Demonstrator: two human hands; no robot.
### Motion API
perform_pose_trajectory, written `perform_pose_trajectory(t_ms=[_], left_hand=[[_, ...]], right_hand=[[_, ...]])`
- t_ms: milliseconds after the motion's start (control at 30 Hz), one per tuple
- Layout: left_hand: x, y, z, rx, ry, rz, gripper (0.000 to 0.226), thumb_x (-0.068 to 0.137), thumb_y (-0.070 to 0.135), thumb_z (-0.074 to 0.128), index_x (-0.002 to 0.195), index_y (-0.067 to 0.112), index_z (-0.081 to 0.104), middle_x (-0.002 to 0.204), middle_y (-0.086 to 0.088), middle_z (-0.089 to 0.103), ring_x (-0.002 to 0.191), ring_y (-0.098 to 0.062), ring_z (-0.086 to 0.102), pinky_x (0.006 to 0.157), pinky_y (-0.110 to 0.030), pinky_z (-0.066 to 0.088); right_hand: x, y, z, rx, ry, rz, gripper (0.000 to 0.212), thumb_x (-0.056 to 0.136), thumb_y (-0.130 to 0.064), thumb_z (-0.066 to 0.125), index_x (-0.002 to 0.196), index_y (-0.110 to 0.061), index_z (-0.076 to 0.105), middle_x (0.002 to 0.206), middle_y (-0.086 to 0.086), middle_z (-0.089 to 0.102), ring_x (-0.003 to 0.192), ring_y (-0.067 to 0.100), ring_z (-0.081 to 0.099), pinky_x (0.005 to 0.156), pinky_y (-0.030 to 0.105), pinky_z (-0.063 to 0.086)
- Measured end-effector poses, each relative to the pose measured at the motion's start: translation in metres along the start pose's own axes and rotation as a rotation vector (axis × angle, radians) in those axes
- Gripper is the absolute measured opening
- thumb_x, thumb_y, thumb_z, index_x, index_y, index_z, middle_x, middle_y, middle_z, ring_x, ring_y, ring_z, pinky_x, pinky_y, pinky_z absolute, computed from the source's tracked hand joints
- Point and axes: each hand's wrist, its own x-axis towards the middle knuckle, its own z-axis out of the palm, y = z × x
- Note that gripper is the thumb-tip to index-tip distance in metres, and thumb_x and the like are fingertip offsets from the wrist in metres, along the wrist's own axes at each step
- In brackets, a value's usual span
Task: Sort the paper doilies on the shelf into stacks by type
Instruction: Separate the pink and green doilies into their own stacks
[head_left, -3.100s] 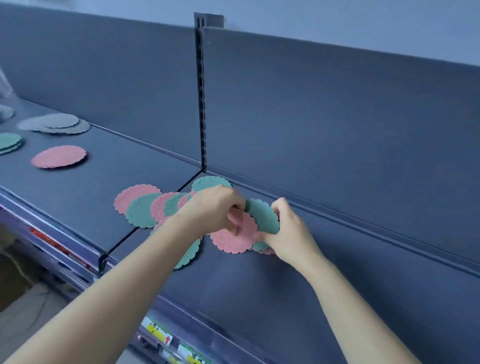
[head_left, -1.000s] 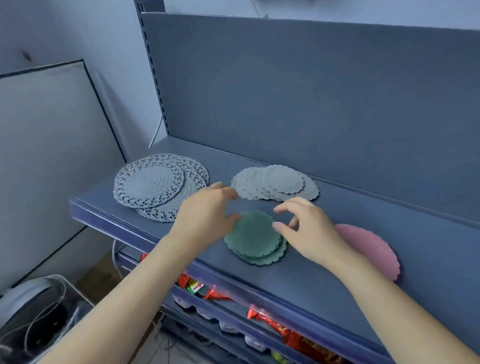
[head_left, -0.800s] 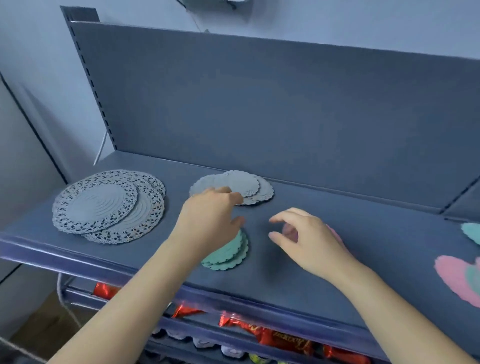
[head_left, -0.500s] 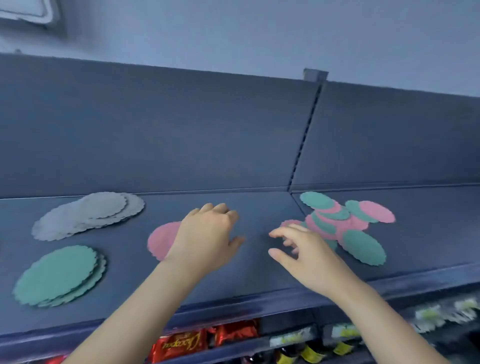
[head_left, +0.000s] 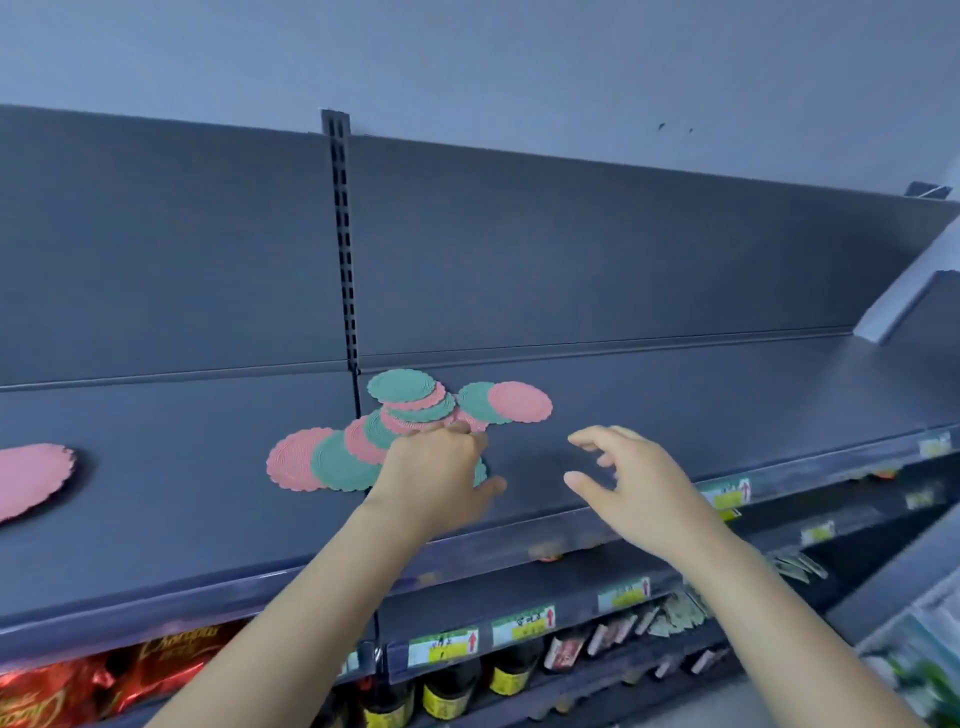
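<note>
View has swung back right from the sorted stacks: both hands, left hand (head_left: 434, 478) and right hand (head_left: 631, 480), fingers apart and holding nothing, now reach the mixed heap of pink and green scalloped paper doilies (head_left: 410, 426) on the dark grey metal shelf (head_left: 675, 405), so another pick looks next.

Overlapping pink and green doilies (head_left: 410, 415)

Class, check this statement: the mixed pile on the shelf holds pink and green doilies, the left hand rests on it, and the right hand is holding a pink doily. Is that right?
Not quite. The head view shows the right hand open and empty, hovering over bare shelf. The rest stands: the left hand rests on the pile of pink and green doilies.
</note>
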Motion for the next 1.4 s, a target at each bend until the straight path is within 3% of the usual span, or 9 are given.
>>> perform_pose_trajectory(t_ms=[133, 300, 533, 767, 867, 1000, 1133, 1267, 1400], left_hand=[[0.064, -0.005, 0.023, -0.025, -0.041, -0.11, 0.038, 0.093, 0.039, 0.048, 0.121, 0.015, 0.054, 0.119, -0.001, 0.058, 0.106, -0.024, 0.058, 0.072, -0.029, 0.038], [0.143, -0.029, 0.05, -0.185, -0.11, -0.263, 0.044, 0.088, 0.034, 0.061, 0.129, 0.021, 0.052, 0.131, 0.001, 0.057, 0.117, -0.021, 0.054, 0.093, -0.035, 0.047], [0.207, -0.043, 0.056, -0.195, -0.384, -0.389, 0.066, 0.066, 0.041, 0.083, 0.12, 0.016, 0.054, 0.117, 0.0, 0.058, 0.105, -0.022, 0.054, 0.083, -0.03, 0.046], [0.225, -0.029, 0.048, -0.239, -0.415, -0.466, 0.055, 0.057, 0.024, 0.089, 0.105, 0.019, 0.064, 0.086, 0.005, 0.055, 0.079, -0.019, 0.052, 0.056, -0.024, 0.036], [0.215, -0.02, 0.048, -0.302, -0.295, -0.515, 0.04, 0.056, 0.019, 0.089, 0.09, 0.019, 0.067, 0.068, 0.009, 0.052, 0.064, -0.014, 0.047, 0.048, -0.02, 0.032], [0.19, 0.006, 0.038, -0.349, 0.001, -0.651, 0.022, 0.073, 0.02, 0.078, 0.073, 0.006, 0.061, 0.061, 0.0, 0.047, 0.057, -0.015, 0.038, 0.048, -0.017, 0.029], [0.143, 0.029, 0.011, -0.26, 0.23, -0.764, 0.017, 0.092, 0.019, 0.057, 0.09, 0.004, 0.065, 0.085, -0.01, 0.062, 0.078, -0.026, 0.054, 0.072, -0.038, 0.047], [0.062, 0.035, -0.024, -0.224, 0.532, -1.028, 0.011, 0.094, 0.016, 0.055, 0.098, 0.014, 0.065, 0.085, -0.002, 0.064, 0.079, -0.025, 0.057, 0.07, -0.031, 0.046], [-0.026, 0.039, -0.051, -0.453, 0.83, -1.229, 0.025, 0.089, 0.02, 0.065, 0.112, 0.029, 0.066, 0.097, -0.001, 0.07, 0.085, -0.024, 0.068, 0.082, -0.038, 0.055]], right_hand=[[0.044, 0.029, 0.007, 0.005, -0.022, -0.059, 0.035, 0.091, -0.034, 0.057, 0.126, -0.031, 0.053, 0.124, -0.017, 0.054, 0.107, 0.005, 0.052, 0.083, 0.025, 0.043], [0.123, 0.061, 0.029, -0.008, -0.142, -0.114, 0.043, 0.09, -0.04, 0.059, 0.131, -0.029, 0.05, 0.129, -0.016, 0.051, 0.115, 0.006, 0.051, 0.085, 0.024, 0.044], [0.218, 0.09, 0.052, -0.032, -0.368, -0.101, 0.132, 0.05, -0.073, 0.075, 0.152, -0.023, 0.008, 0.159, -0.01, 0.005, 0.146, 0.013, 0.005, 0.115, 0.036, 0.018], [0.236, 0.112, 0.078, 0.092, -0.15, -0.304, 0.104, 0.037, -0.079, 0.073, 0.124, -0.033, 0.041, 0.132, -0.021, 0.033, 0.123, 0.002, 0.025, 0.098, 0.023, 0.016], [0.232, 0.115, 0.076, 0.294, -0.163, -0.452, 0.07, 0.058, -0.056, 0.08, 0.111, -0.033, 0.041, 0.103, -0.026, 0.044, 0.097, 0.002, 0.036, 0.081, 0.02, 0.032], [0.235, 0.122, 0.073, 0.585, -0.141, -0.391, 0.025, 0.088, -0.031, 0.062, 0.108, -0.037, 0.048, 0.077, -0.023, 0.058, 0.077, 0.016, 0.058, 0.064, 0.028, 0.047], [0.227, 0.1, 0.077, 0.848, -0.175, -0.334, 0.021, 0.095, -0.022, 0.053, 0.116, -0.023, 0.053, 0.085, -0.018, 0.063, 0.083, 0.019, 0.062, 0.062, 0.021, 0.046], [0.195, 0.048, 0.067, 1.065, -0.322, -0.36, 0.035, 0.1, -0.008, 0.037, 0.135, -0.014, 0.035, 0.125, -0.004, 0.048, 0.11, 0.012, 0.046, 0.085, 0.019, 0.034], [0.157, -0.017, 0.057, 1.232, -0.432, -0.42, 0.045, 0.095, 0.002, 0.042, 0.134, -0.018, 0.032, 0.125, -0.012, 0.046, 0.107, -0.008, 0.047, 0.085, 0.003, 0.032]])
